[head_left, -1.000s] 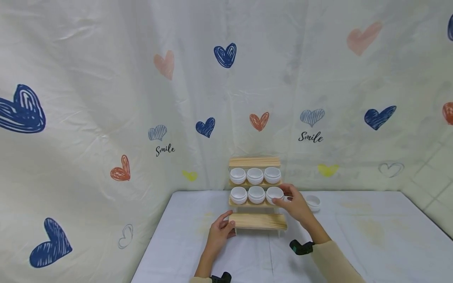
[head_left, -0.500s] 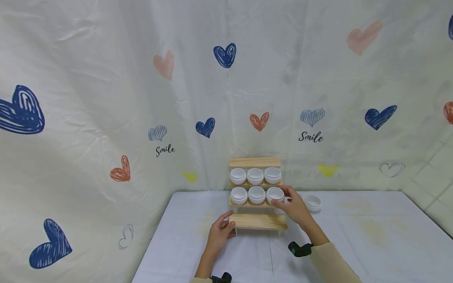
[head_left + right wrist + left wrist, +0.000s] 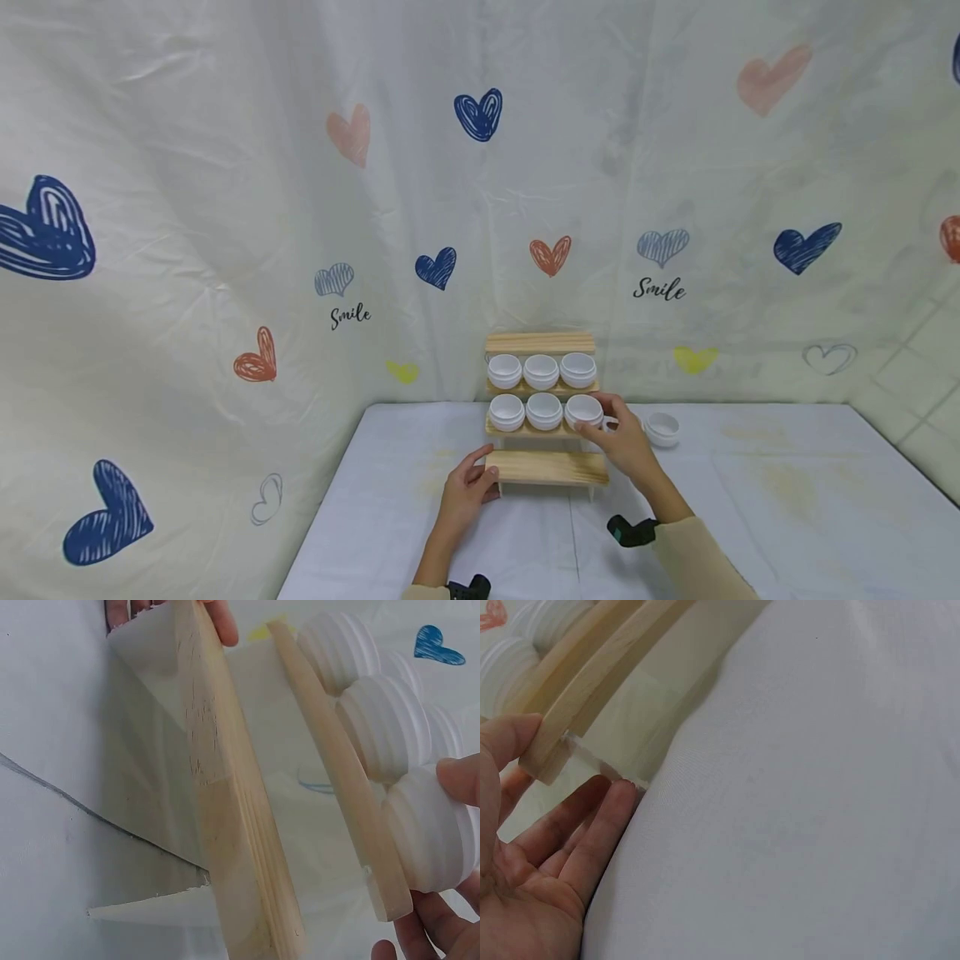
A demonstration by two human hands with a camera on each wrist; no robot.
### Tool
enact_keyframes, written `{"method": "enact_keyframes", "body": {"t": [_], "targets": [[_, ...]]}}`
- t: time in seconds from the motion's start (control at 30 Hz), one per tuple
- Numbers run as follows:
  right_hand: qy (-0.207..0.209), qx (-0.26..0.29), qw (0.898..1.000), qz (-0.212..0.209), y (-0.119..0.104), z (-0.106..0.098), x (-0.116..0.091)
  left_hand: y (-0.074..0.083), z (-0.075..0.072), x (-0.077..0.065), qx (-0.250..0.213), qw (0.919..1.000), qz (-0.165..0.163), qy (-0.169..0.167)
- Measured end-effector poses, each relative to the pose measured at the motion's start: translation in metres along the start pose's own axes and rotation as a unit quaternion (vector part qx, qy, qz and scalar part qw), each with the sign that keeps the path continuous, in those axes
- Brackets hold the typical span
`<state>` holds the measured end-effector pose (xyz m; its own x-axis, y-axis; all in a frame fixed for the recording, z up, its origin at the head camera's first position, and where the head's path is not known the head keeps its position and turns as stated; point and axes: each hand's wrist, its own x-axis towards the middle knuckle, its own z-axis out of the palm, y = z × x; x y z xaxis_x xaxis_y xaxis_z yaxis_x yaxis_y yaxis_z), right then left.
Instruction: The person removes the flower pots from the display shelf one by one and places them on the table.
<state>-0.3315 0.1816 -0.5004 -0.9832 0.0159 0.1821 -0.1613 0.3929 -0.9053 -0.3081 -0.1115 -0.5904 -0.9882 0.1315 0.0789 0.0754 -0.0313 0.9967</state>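
Note:
A tiered wooden display stand [image 3: 547, 468] with pale side supports stands on the table. My left hand [image 3: 462, 490] grips the left end of its lowest board, thumb on the wood [image 3: 551, 746] and fingertips against the side support. Small white ribbed bowls sit in rows of three on the two tiers above. With my right hand [image 3: 626, 437] I hold the rightmost bowl [image 3: 583, 412] of the nearer row, thumb on its side; in the right wrist view that bowl [image 3: 426, 832] rests at the board's end. Something white behind my right fingers is mostly hidden.
Another white bowl [image 3: 663, 429] stands on the white-covered table [image 3: 750, 517], right of my right hand. The top board [image 3: 540, 342] of the stand bears nothing visible. A hanging sheet [image 3: 420, 192] printed with hearts rises close behind the stand.
My right wrist and forearm have shifted slightly to the left, while the hand stays at the same bowl. My left hand and the stand show no visible movement.

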Motion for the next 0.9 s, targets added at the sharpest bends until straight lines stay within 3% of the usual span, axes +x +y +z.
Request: {"method": "enact_keyframes", "body": {"t": [0.27, 0.9], "targets": [[0.008, 0.014, 1.0, -0.011, -0.001, 0.001, -0.002, 0.002, 0.0, 0.001, 0.006, 1.0, 0.003, 0.003], [0.03, 0.046, 0.998, 0.008, 0.006, 0.008, -0.005, 0.001, 0.0, 0.0, 0.001, 1.0, -0.005, 0.004]]}}
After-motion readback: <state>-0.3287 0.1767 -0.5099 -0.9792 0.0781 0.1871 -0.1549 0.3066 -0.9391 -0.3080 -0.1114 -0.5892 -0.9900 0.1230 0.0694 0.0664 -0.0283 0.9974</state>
